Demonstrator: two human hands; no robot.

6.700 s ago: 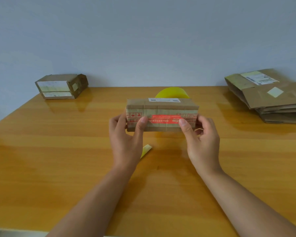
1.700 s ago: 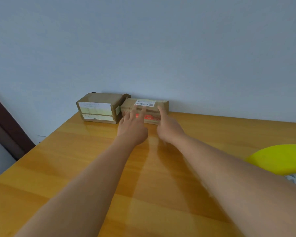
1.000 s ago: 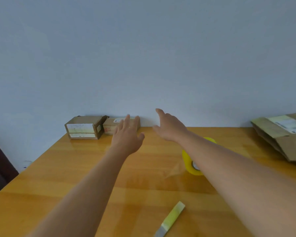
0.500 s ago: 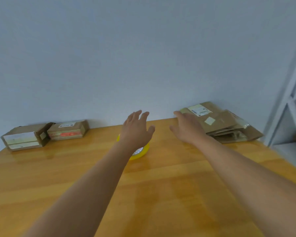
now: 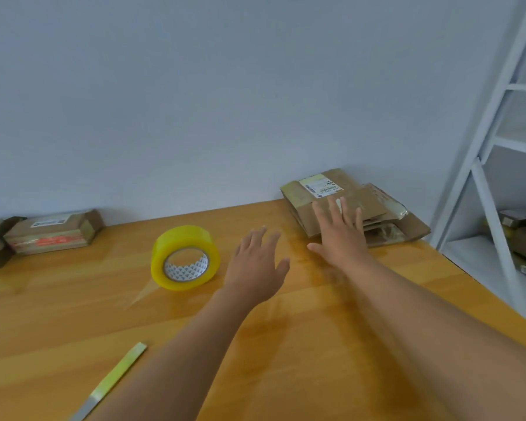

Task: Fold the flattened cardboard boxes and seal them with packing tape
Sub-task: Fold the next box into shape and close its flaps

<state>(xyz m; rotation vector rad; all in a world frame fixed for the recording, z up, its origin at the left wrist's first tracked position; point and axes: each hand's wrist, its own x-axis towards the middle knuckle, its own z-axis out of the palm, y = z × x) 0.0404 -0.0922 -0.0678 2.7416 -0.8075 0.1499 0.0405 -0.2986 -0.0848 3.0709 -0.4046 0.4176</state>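
2 hands are reaching over the wooden table (image 5: 73,314) toward the stack of flattened cardboard boxes (image 5: 377,214), which is lying at the far right corner against the wall. The right hand (image 5: 340,235) is hovering with fingers spread and straight at the stack's near edge, grasping nothing; whether it is touching the cardboard is unclear. The left hand (image 5: 257,268) is hanging open just beside it, fingers relaxed. The yellow tape roll (image 5: 184,261) is standing on edge to the left. 2 folded boxes (image 5: 50,235) are sitting at the far left, and a yellow-handled cutter (image 5: 110,382) is lying near the front.
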